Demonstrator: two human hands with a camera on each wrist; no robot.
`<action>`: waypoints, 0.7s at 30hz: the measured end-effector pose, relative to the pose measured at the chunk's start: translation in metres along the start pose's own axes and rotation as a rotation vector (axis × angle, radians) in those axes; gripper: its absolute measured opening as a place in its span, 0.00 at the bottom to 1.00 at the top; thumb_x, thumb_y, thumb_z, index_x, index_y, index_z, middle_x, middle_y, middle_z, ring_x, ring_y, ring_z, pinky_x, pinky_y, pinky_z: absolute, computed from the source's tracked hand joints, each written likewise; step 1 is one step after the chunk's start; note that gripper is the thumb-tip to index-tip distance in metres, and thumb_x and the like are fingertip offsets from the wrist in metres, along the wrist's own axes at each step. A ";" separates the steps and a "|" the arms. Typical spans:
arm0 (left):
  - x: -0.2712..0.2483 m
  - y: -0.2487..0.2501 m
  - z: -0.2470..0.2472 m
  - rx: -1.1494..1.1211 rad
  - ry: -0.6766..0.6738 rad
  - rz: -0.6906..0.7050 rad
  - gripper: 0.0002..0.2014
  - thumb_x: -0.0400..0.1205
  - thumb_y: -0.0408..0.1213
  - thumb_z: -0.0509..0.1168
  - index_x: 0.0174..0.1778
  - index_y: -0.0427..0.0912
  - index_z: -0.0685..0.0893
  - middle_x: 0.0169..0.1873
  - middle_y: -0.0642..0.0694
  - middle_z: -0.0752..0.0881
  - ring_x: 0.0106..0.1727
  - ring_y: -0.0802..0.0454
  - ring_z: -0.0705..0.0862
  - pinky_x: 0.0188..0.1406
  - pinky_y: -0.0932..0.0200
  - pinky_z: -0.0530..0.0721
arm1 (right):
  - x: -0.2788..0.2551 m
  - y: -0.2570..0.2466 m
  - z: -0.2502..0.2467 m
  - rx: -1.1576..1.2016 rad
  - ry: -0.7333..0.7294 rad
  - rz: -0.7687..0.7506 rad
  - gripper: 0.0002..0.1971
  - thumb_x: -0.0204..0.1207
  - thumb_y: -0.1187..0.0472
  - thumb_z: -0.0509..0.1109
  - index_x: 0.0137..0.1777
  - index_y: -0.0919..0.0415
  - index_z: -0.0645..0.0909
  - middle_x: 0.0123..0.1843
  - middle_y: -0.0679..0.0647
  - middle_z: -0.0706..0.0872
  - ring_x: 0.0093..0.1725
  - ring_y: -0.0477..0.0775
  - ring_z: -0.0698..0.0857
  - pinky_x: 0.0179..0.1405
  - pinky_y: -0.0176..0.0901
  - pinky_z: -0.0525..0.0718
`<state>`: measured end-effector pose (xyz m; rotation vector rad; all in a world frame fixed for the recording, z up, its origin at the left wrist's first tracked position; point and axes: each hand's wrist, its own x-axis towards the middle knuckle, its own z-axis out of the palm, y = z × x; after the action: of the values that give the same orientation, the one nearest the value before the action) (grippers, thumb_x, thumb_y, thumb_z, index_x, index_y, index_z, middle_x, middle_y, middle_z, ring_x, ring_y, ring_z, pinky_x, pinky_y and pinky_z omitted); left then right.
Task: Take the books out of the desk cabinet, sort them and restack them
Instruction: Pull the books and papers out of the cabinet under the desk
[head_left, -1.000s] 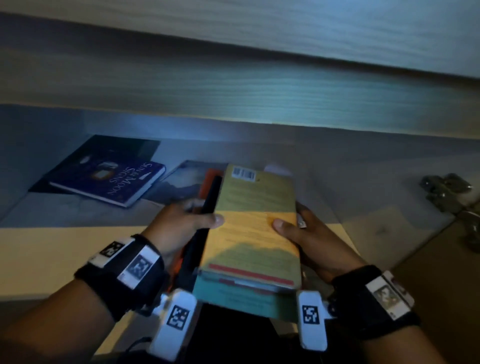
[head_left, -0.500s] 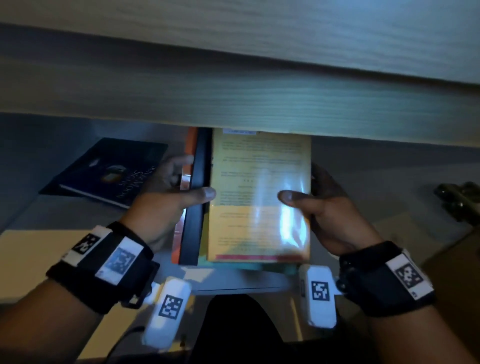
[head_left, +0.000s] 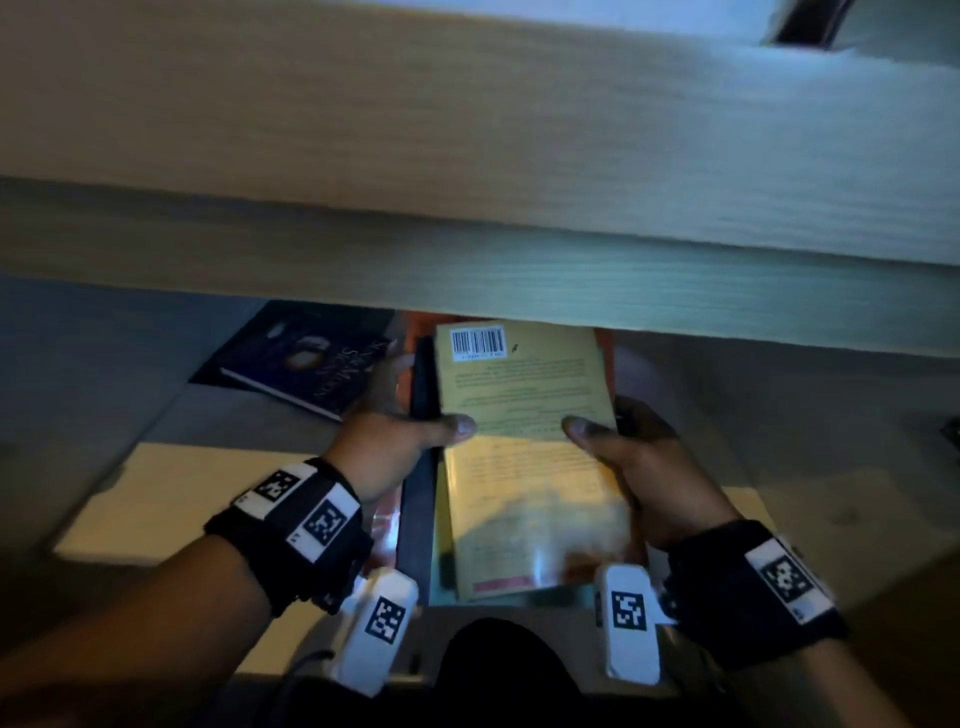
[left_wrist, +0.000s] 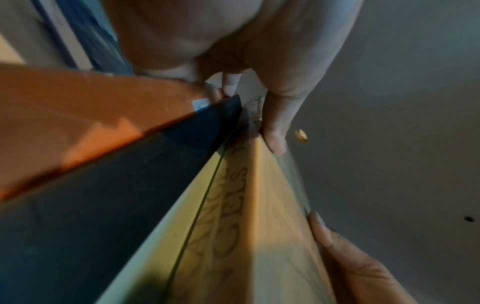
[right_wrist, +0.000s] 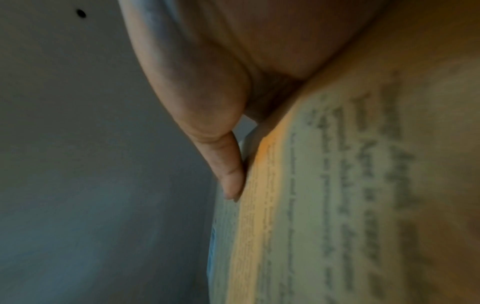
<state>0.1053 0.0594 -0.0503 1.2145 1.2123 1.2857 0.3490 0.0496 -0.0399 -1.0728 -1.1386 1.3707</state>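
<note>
A stack of books (head_left: 519, 467) lies between both hands at the cabinet's mouth, a yellow paperback with a barcode on top, a black book (left_wrist: 116, 195) and an orange book (left_wrist: 78, 115) under it. My left hand (head_left: 405, 441) grips the stack's left side, thumb on the yellow cover. My right hand (head_left: 623, 457) grips the right side, thumb on top too, fingers underneath (right_wrist: 228, 176). A dark blue book (head_left: 311, 364) lies flat on the cabinet floor to the left.
The pale wooden desk front (head_left: 467, 182) overhangs the opening and hides the stack's far end. The grey cabinet floor (head_left: 104, 374) spreads left and right (head_left: 779, 405). A dark lap (head_left: 493, 670) shows below the stack.
The stack has come down and back toward me from under the desk edge, so its barcode end shows again. Both hands keep the same grip.
</note>
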 end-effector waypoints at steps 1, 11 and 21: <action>-0.006 0.005 -0.004 0.016 -0.032 -0.024 0.43 0.62 0.36 0.83 0.74 0.45 0.74 0.67 0.44 0.86 0.67 0.45 0.86 0.70 0.37 0.81 | -0.008 -0.001 0.004 -0.013 0.009 0.022 0.10 0.79 0.73 0.72 0.49 0.61 0.93 0.51 0.64 0.95 0.46 0.59 0.94 0.41 0.46 0.91; -0.146 0.113 -0.099 -0.030 -0.147 -0.604 0.50 0.43 0.49 0.91 0.58 0.23 0.86 0.56 0.26 0.88 0.57 0.31 0.88 0.67 0.32 0.82 | -0.131 -0.071 0.092 -0.041 -0.034 0.357 0.26 0.61 0.49 0.90 0.58 0.56 0.90 0.57 0.66 0.93 0.59 0.74 0.91 0.59 0.79 0.86; -0.290 0.294 -0.183 0.030 -0.025 -0.541 0.43 0.43 0.54 0.89 0.47 0.27 0.89 0.39 0.38 0.92 0.40 0.40 0.90 0.46 0.43 0.85 | -0.263 -0.220 0.212 -0.103 -0.162 0.492 0.29 0.64 0.52 0.89 0.61 0.68 0.87 0.58 0.71 0.92 0.58 0.77 0.90 0.59 0.83 0.85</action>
<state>-0.0667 -0.2531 0.2265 0.8351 1.4208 0.8487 0.1989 -0.2208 0.2177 -1.3995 -1.1117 1.8228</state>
